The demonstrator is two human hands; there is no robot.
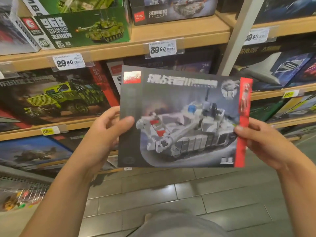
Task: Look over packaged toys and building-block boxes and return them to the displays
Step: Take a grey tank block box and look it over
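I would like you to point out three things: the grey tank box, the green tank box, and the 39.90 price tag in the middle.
Grey tank box [184,120], head view: on the printed tank.
Green tank box [85,29], head view: on its front face.
39.90 price tag [162,48], head view: on the white label.

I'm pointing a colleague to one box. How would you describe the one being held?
In front of the wooden shelves, both hands hold the grey box upright by its side edges. Unlike the green neighbours, it shows a grey-white tank and a red strip.

Price tags [162,48] were clipped to wooden shelves [181,34]; grey floor tiles [153,194] were seen below.
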